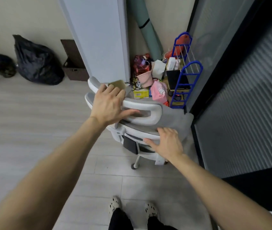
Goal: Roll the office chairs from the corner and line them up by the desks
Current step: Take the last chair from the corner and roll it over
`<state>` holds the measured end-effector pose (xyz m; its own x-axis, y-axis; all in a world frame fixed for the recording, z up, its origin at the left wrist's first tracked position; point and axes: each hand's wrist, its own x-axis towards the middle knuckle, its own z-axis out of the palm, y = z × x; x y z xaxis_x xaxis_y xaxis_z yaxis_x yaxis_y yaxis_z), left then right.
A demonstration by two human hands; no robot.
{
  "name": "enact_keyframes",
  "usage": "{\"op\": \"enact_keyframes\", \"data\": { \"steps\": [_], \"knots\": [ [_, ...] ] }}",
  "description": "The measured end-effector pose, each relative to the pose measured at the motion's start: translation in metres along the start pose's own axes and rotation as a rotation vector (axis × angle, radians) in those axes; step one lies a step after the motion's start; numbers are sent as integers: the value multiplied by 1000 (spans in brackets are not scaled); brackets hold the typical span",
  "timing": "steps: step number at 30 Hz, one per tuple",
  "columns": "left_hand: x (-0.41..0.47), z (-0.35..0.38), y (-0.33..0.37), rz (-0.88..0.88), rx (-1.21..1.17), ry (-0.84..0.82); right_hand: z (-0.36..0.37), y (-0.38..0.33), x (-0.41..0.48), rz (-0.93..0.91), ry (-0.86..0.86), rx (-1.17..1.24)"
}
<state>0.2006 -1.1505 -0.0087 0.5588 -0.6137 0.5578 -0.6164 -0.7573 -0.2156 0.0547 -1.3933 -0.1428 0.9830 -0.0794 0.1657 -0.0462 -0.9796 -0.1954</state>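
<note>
A white office chair with grey mesh stands in the corner, its back toward me. My left hand lies on the headrest, fingers stretched over its top and thumb along the near side. My right hand sits on the backrest's top edge, fingers bent over it and thumb spread left. A caster shows below. More curved white chair parts sit just behind my left hand; I cannot tell whether they belong to a second chair.
A white column rises right behind the chair. Bags, boxes and a blue rack crowd the corner. A dark glass partition runs along the right. Black bin bags and a brown box line the left wall. Pale floor spreads left.
</note>
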Motion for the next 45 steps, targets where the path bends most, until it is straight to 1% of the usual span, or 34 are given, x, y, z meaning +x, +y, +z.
{"op": "enact_keyframes", "data": {
  "steps": [3, 5, 7, 9, 11, 14, 18, 24, 27, 34, 37, 41, 45],
  "knots": [
    [-15, -22, 23, -26, -29, -2, -12, 5, -19, -26, 56, -23],
    [-31, -35, 25, -70, -70, -35, -19, 13, -30, -40, 98, -7],
    [-53, -52, 24, -160, -90, -115, -25, 19, -36, -75, 75, 3],
    [-75, -69, 29, -247, -39, -153, -28, 20, -44, -113, 44, 11],
    [-99, -85, 44, -313, -16, -133, -31, 15, -57, -151, 22, 19],
    [-137, -105, 62, -380, -4, -57, -36, 1, -75, -215, -39, 22],
    [-181, -133, 77, -480, 58, -16, -45, -19, -92, -301, -128, 7],
    [-249, -176, 95, -615, 152, 13, -49, -58, -119, -475, -135, 78],
    [-280, -203, 103, -693, 213, -13, -45, -82, -128, -589, -129, 86],
    [-349, -265, 138, -866, 392, 33, -40, -136, -154, -841, -192, 72],
    [-379, -290, 160, -964, 465, -8, -37, -159, -166, -952, -206, 62],
    [-411, -318, 198, -1104, 602, -49, -30, -186, -181, -1142, -208, 54],
    [-435, -346, 237, -1245, 716, -107, -27, -217, -197, -1330, -250, 81]
  ]
}}
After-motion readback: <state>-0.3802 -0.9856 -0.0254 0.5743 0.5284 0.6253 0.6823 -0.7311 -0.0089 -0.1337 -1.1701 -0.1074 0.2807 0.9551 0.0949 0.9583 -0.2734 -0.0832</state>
